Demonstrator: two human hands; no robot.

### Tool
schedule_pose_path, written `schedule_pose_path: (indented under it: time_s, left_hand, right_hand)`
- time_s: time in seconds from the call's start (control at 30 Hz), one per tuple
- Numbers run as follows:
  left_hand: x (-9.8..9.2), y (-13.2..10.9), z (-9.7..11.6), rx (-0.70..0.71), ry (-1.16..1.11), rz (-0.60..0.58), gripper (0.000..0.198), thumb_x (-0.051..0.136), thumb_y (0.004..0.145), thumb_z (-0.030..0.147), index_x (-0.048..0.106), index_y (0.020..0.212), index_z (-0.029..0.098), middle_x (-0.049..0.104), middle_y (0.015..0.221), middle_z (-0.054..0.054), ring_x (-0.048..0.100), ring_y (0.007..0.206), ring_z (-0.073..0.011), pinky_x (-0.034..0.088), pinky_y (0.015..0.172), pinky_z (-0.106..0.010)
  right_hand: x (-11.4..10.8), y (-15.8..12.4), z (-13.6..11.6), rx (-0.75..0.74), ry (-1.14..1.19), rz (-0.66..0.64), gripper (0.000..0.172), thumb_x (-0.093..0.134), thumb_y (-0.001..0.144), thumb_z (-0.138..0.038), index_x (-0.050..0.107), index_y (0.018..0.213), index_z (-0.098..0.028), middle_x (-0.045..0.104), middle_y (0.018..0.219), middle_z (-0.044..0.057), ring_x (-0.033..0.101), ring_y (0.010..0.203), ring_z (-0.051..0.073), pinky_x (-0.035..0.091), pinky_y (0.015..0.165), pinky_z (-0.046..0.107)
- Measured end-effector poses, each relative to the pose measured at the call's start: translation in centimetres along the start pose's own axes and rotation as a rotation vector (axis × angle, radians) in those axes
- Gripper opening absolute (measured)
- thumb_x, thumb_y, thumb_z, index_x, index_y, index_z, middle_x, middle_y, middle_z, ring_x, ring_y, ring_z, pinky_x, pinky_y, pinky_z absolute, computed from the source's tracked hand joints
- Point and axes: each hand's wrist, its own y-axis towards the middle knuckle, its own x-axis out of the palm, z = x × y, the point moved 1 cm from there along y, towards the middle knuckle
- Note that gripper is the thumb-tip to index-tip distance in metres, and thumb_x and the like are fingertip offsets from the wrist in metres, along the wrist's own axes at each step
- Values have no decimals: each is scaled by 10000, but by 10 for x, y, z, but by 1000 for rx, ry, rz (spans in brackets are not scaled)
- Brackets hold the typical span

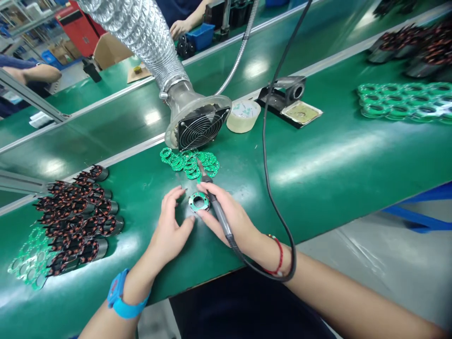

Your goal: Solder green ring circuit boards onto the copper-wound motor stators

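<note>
A soldering iron (219, 212) rests in my right hand (235, 216), its tip pointing away from me over a pile of ring-shaped green circuit boards (190, 162). Between my two hands stands a motor stator with a ring circuit board (198, 201) on top. My right thumb and fingertips are at its right side. To its left, my left hand (173, 228) is open, thumb and fingers apart, close to the stator but not closed on it. The lower part of the stator is hard to see.
A fume extractor (201, 127) hangs behind the pile. Tape (243, 115) and a soldering iron stand (291, 101) sit behind. Several wound stators (81, 216) stand left; panels of ring boards (406, 101) lie right. The iron's black cable (266, 160) loops past my right wrist. A co-worker's hand (180, 28) shows opposite.
</note>
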Motion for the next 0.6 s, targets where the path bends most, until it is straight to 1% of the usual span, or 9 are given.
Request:
schedule_pose_path:
  time_s: [0.07, 0.13, 0.23, 0.3, 0.37, 0.43, 0.47, 0.53, 0.6]
  left_hand:
    - [5, 1, 4, 88, 135, -30, 592, 583, 811, 225, 350, 1354, 184, 433, 1405, -150, 416, 1285, -266, 357, 1039, -459]
    - [11, 5, 6, 138, 270, -74, 528, 582, 832, 255, 389, 1320, 189, 516, 1325, -139, 470, 1222, -275, 379, 1000, -461]
    - [8, 15, 1, 110, 435, 1, 405, 564, 857, 285, 463, 1233, 171, 589, 1219, -131, 529, 1142, -280, 411, 943, -439]
    - [-5, 21, -6, 39, 555, 145, 425, 552, 863, 290, 452, 1247, 139, 571, 1243, -160, 520, 1155, -299, 408, 945, -439]
    - [-26, 22, -12, -45, 717, 322, 492, 530, 870, 286, 404, 1306, 94, 508, 1319, -207, 476, 1205, -333, 390, 959, -451]
    - [-49, 17, -13, -140, 896, 467, 570, 517, 872, 311, 353, 1350, 47, 472, 1338, -249, 456, 1214, -370, 386, 945, -464]
    - [-60, 12, -12, -195, 980, 507, 583, 509, 873, 340, 356, 1346, 36, 497, 1299, -258, 477, 1183, -384, 396, 918, -468]
    - [-78, 0, -9, -320, 1118, 495, 533, 470, 884, 400, 427, 1278, 44, 586, 1140, -244, 560, 1050, -385, 426, 826, -458]
    - [-90, -10, -8, -435, 1193, 379, 450, 414, 900, 427, 510, 1155, 69, 638, 983, -205, 626, 885, -353, 442, 732, -423]
  right_hand:
    - [-6, -1, 0, 48, 34, 72, 484, 558, 865, -207, 396, 1320, -213, 586, 1272, 129, 568, 1176, 248, 472, 981, 457]
    - [-11, -2, 1, 63, 79, 152, 457, 539, 876, -209, 407, 1313, -224, 589, 1268, 123, 569, 1182, 243, 460, 1003, 463]
    - [-15, -3, 5, 88, 144, 228, 425, 531, 884, -217, 433, 1297, -226, 618, 1228, 112, 599, 1146, 236, 481, 984, 455]
    - [-16, -4, 6, 100, 148, 255, 406, 543, 882, -225, 459, 1279, -228, 658, 1160, 102, 631, 1091, 236, 513, 931, 443]
    - [-15, -5, 6, 100, 140, 271, 369, 553, 883, -236, 496, 1248, -234, 704, 1045, 82, 670, 999, 230, 545, 859, 417]
    - [-14, -7, 5, 95, 128, 285, 318, 554, 892, -256, 536, 1209, -240, 725, 934, 59, 695, 911, 224, 562, 802, 398]
    - [-13, -7, 5, 89, 121, 289, 298, 551, 897, -270, 551, 1193, -240, 728, 896, 52, 699, 892, 226, 565, 790, 398]
    - [-12, -8, 5, 74, 104, 296, 289, 541, 906, -292, 562, 1190, -239, 730, 851, 45, 700, 902, 237, 560, 808, 418]
    - [-10, -8, 6, 67, 107, 298, 306, 518, 920, -297, 541, 1220, -239, 732, 824, 37, 709, 875, 236, 557, 820, 432]
